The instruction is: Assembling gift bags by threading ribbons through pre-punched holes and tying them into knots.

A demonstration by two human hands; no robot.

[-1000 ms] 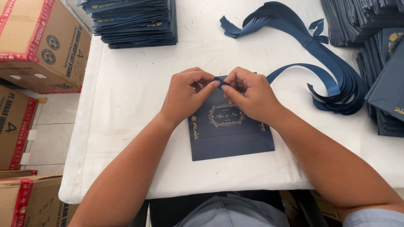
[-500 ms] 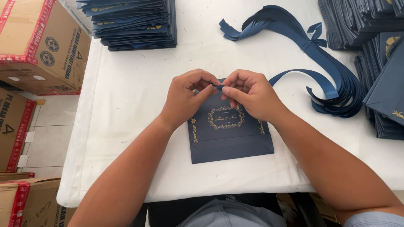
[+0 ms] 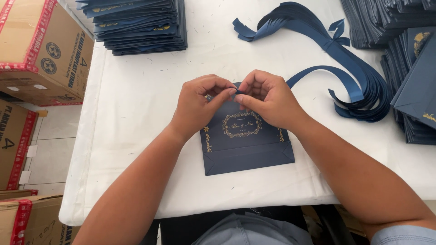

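Brown cardboard cartons, left of the bench.
Upper carton [image 3: 38,45], red-taped with round black marks; middle carton [image 3: 13,145]; lower carton [image 3: 22,222], red-taped.

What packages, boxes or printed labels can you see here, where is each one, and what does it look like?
Paper bag: flat at the table's centre under both hands, navy with a gold ornamental print.
Bag stack: top left of table, navy with gold.
More bags: right edge, navy, gold print.
Ribbons: upper right, navy loops.
Upper box: left of table, brown cardboard, red tape, round black marks.
Lower boxes: floor at left, brown, red tape.
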